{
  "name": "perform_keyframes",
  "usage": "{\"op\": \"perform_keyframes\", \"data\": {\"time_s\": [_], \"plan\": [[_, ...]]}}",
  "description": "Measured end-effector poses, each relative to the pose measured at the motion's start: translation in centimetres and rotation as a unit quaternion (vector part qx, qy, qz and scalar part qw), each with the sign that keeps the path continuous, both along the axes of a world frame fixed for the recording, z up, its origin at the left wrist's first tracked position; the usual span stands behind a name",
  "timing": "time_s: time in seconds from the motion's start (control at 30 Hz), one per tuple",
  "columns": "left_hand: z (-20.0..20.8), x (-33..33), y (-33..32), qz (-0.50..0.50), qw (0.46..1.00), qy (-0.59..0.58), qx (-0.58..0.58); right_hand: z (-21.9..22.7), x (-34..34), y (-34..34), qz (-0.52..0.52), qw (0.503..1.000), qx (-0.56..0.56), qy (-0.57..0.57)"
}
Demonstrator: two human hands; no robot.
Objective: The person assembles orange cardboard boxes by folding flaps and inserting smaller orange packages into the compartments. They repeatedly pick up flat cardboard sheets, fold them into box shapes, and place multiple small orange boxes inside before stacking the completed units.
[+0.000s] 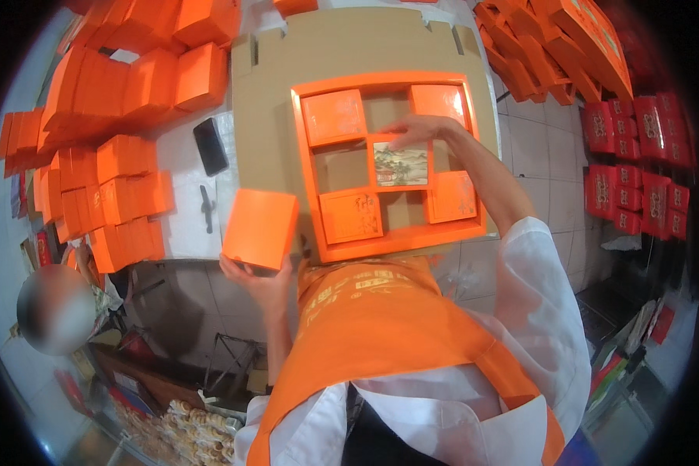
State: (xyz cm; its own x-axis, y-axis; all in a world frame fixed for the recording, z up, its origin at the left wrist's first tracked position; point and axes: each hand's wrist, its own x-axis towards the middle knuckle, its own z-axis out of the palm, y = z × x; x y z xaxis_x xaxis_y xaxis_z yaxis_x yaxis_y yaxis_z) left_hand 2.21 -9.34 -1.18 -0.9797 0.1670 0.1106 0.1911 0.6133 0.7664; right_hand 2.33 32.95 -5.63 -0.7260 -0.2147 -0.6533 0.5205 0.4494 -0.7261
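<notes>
My left hand (266,284) grips a plain orange box (261,225) by its near edge, left of a large orange gift box (306,182). That gift box lies uncovered, divided into compartments. Smaller orange boxes sit in its corners, such as the far-left one (334,115) and the near-left one with dark lettering (352,216). In the centre compartment is a box printed with a landscape (401,165). Over its far edge reaches my right hand (426,128), fingers stretched out and apart; whether they touch it is hard to tell. Compartments between the corners show bare bottoms.
Brown cardboard (264,101) lies under the gift box. A black phone (210,147) and a small dark tool (206,208) rest on the white table at left. Stacked orange boxes (136,93) stand beyond. Orange lids or trays (547,46) and red packages (629,171) are at right.
</notes>
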Motion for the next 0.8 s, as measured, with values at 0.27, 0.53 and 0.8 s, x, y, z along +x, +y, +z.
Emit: {"op": "perform_keyframes", "data": {"time_s": [0.27,0.53,0.8], "plan": [[-0.3,0.9,0.0,0.006,1.000,-0.001,-0.003,0.5,-1.3,0.6,-0.022,0.993,-0.091,-0.071],[-0.3,1.1,0.3,-0.014,1.000,0.019,0.003,2.1,-1.6,-1.3,-0.021,0.997,-0.053,0.043],[-0.6,1.0,-0.3,-0.011,0.999,0.029,0.008,-2.1,-5.0,-6.3,0.017,0.987,-0.018,0.158]]}}
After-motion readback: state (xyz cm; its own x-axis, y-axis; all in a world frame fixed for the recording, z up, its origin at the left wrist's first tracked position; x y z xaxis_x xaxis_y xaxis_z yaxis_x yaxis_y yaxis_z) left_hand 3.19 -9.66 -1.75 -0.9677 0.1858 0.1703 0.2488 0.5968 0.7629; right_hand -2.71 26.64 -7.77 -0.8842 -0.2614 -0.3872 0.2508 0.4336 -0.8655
